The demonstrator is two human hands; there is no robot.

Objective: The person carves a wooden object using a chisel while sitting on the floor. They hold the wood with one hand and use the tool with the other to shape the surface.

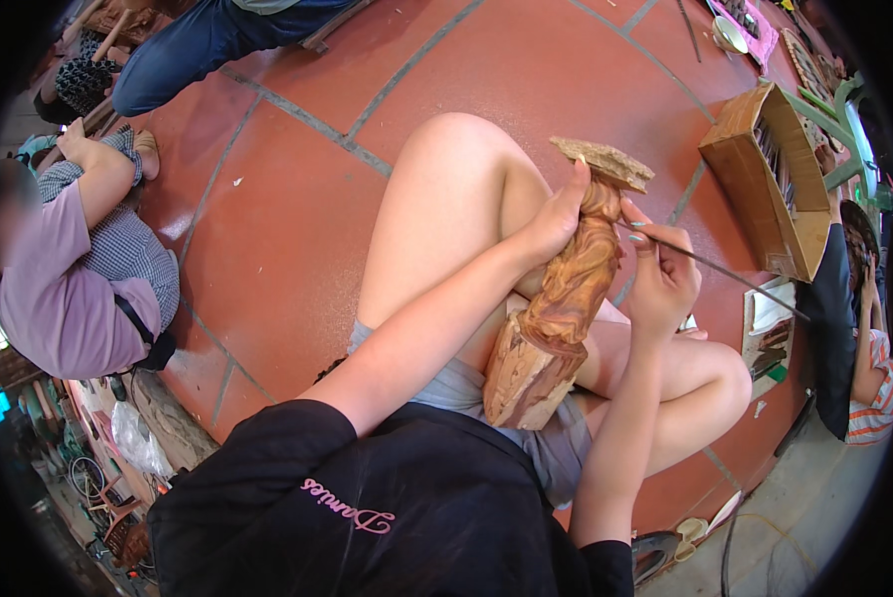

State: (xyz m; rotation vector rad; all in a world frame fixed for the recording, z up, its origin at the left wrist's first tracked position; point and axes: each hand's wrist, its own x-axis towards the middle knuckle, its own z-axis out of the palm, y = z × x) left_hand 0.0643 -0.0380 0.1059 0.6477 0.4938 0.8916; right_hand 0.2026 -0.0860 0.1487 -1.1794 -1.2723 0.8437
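A reddish-brown wood carving (576, 274) with swirling, polished grain lies tilted across my lap. Its rough, pale block base (531, 373) rests near my shorts, and a flat, rough-edged piece of wood (605, 164) tops its far end. My left hand (558, 221) grips the carving just below that top piece, the thumb pointing up along it. In my right hand (665, 284) is a thin, dark rod-like tool (740, 279), pinched like a pen. The tool's near tip meets the upper part of the carving; its exact shape is too small to tell. The long end sticks out to the right.
An open cardboard box (755, 184) holding several thin rods stands at the right. Beside it is a shallow tray (770, 323) with a white cloth. One person (88, 259) sits at the left, others at the far left and right. Red floor tiles (277, 209) surround me.
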